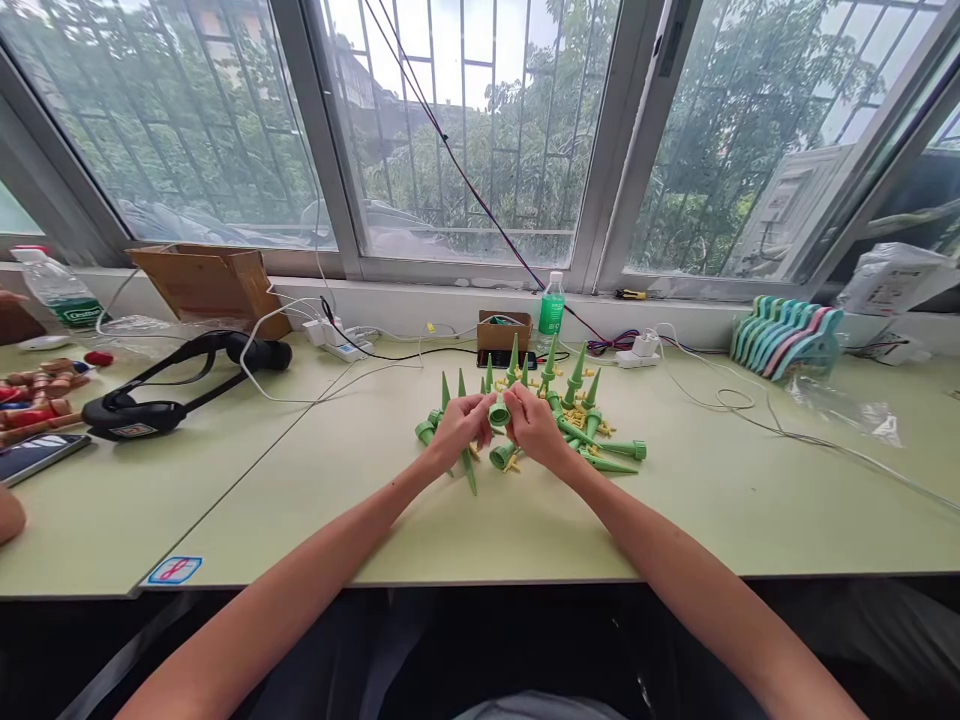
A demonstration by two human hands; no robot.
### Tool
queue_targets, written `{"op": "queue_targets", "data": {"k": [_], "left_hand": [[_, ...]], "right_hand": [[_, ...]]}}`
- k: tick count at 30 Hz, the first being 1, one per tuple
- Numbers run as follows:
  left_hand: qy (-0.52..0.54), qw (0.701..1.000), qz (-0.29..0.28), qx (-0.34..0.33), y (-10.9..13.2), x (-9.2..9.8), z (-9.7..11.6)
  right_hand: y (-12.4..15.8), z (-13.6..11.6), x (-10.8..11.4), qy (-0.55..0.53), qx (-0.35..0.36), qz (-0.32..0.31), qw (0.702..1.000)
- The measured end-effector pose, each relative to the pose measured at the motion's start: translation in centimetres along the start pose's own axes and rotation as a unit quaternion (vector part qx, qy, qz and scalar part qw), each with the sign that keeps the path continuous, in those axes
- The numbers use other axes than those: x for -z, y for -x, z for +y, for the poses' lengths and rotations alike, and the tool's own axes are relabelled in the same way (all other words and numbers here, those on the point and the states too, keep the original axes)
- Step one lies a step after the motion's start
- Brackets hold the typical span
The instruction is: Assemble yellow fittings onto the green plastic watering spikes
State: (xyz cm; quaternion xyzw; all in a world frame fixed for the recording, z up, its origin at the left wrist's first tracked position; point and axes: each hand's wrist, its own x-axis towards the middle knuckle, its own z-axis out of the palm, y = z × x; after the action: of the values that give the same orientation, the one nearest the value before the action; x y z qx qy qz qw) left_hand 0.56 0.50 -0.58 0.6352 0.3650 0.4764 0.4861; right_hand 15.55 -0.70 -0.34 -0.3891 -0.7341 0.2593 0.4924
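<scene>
Pale green counter (pixel 300 510) is running beneath barred windows (pixel 480 170) | left hand (pixel 461 428) and right hand (pixel 534 425) are reaching forward, nearly meeting, both pinching a green plastic piece (pixel 499 413) over the counter | green spikes (pixel 575 380) are standing and lying nearby

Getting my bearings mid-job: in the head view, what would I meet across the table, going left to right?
Phone, black headset, left hand, green plastic piece held between the hands, right hand, white adapter, row of pastel plastic pieces.
</scene>
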Motion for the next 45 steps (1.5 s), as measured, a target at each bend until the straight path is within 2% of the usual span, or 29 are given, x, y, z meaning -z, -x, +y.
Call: {"op": "queue_targets", "data": {"k": [12, 24, 32, 41, 45], "left_hand": [[-0.002, 1.000, -0.008, -0.011, 0.0, 0.1, 0.0], [-0.048, 0.998, 0.010, -0.036, 0.4, -0.1, 0.8], [-0.044, 0.998, 0.030, -0.043, 0.3, -0.1, 0.6], [-0.041, 0.997, 0.027, -0.055, 0.4, -0.3, 0.7], [-0.053, 0.995, 0.042, -0.066, 0.5, -0.6, 0.8]], "right_hand": [[-0.1, 0.3, 0.0, 0.011, 0.001, 0.003, 1.000], [-0.3, 0.7, 0.1, 0.058, 0.018, 0.025, 0.998], [-0.4, 1.0, 0.1, 0.083, 0.036, 0.036, 0.995], [-0.5, 1.2, 0.0, 0.068, 0.017, 0.043, 0.997], [-0.6, 1.1, 0.1, 0.076, 0.004, 0.050, 0.996]]}}
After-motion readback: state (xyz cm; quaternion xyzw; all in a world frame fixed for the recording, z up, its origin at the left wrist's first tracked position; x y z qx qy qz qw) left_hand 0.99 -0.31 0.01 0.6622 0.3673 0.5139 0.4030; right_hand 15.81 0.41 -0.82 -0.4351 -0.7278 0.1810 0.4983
